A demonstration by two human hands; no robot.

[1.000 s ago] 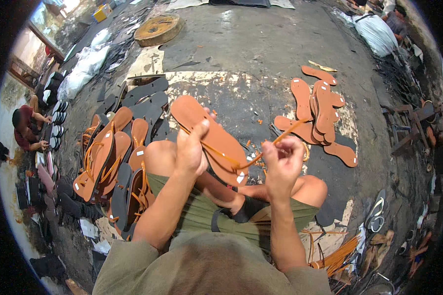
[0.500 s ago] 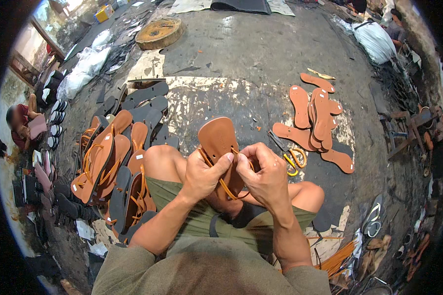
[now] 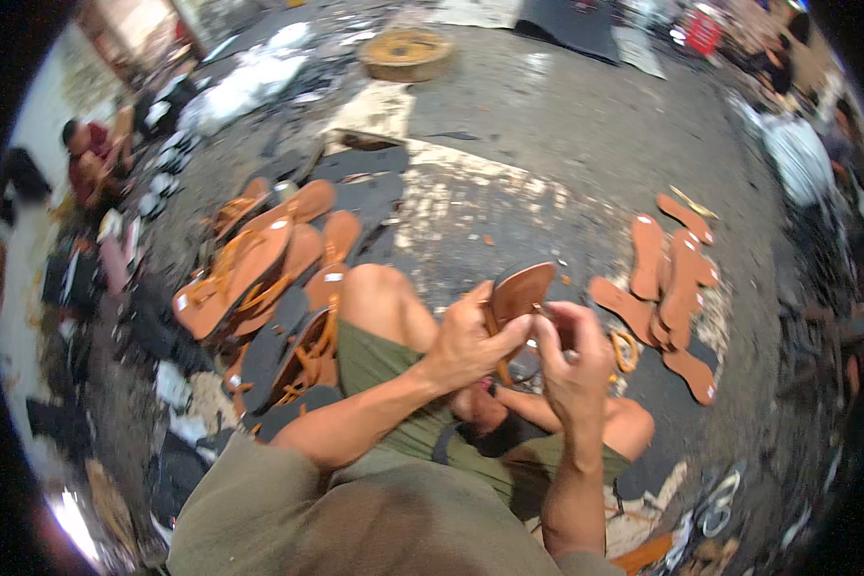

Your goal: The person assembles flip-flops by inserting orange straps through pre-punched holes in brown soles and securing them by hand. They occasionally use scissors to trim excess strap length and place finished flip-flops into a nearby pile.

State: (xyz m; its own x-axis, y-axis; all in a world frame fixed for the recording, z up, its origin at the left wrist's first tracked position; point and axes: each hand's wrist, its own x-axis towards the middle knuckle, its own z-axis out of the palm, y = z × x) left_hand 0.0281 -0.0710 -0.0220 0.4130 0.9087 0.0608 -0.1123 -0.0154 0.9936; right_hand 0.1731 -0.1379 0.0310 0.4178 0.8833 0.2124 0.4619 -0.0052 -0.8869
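I sit on the floor with a tan leather sandal sole [image 3: 520, 288] held upright over my lap. My left hand [image 3: 468, 338] grips its left edge, with the thumb across the sole. My right hand [image 3: 574, 357] pinches a thin orange strap at the sole's right side. Both hands touch the same sole. The lower part of the sole is hidden behind my fingers.
A heap of finished strapped tan sandals [image 3: 252, 269] lies at my left, beside dark soles [image 3: 288, 336]. Several loose tan soles [image 3: 664, 288] lie at the right. A round wooden block [image 3: 405, 53] stands far ahead. Another person [image 3: 96, 158] sits at the far left.
A second ago my left hand held a long sole flat and my right hand was apart at the right. Now both hands are together on one sole, turned upright.
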